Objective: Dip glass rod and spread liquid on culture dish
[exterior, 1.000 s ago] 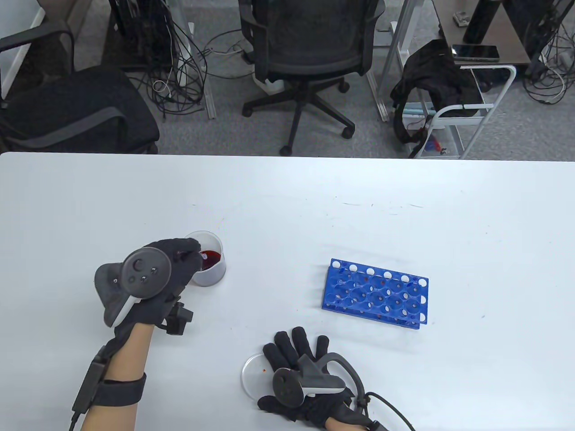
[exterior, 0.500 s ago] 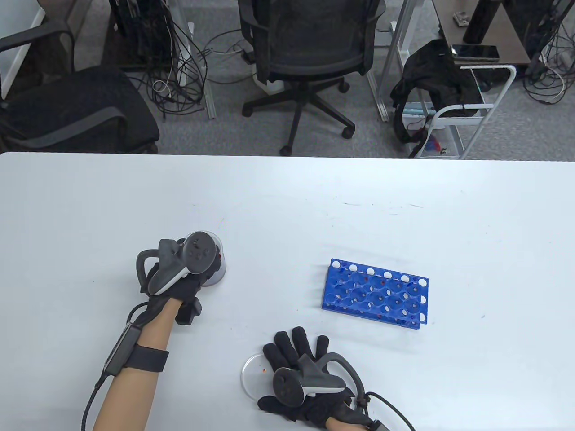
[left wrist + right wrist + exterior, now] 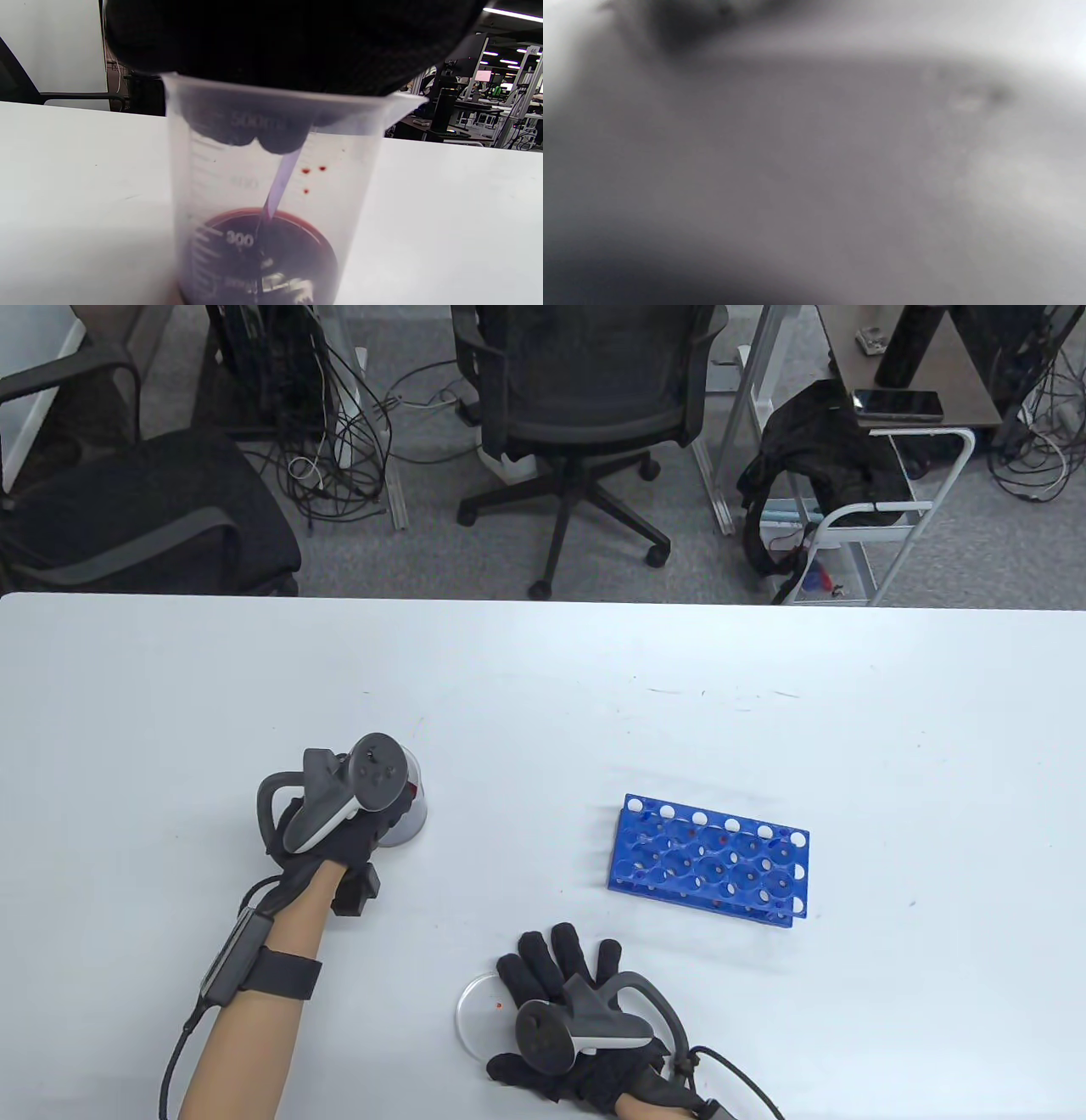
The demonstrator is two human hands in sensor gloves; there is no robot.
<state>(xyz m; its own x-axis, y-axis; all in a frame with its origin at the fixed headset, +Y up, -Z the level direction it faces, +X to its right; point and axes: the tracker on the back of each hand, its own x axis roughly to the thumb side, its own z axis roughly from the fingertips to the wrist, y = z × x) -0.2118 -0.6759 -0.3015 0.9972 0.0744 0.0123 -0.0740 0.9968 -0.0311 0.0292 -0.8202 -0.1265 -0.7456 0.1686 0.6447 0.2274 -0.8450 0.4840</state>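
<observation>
The left hand (image 3: 339, 814) has swung over the beaker (image 3: 275, 190) and now holds the glass rod (image 3: 280, 182) with its tip down in the red liquid, so the dip is happening. The right hand (image 3: 577, 1018) lies flat and released on the culture dish (image 3: 475, 1001) on the surface (image 3: 679, 712), ready for spreading.

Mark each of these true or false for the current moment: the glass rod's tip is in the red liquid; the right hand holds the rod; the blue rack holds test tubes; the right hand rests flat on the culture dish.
1. The glass rod dips into the red liquid in the beaker. True.
2. The right hand holds the rod. False: the left hand holds it over the beaker.
3. The blue rack holds test tubes. False: its holes show none.
4. The right hand rests flat, fingers spread, on the culture dish. True.
</observation>
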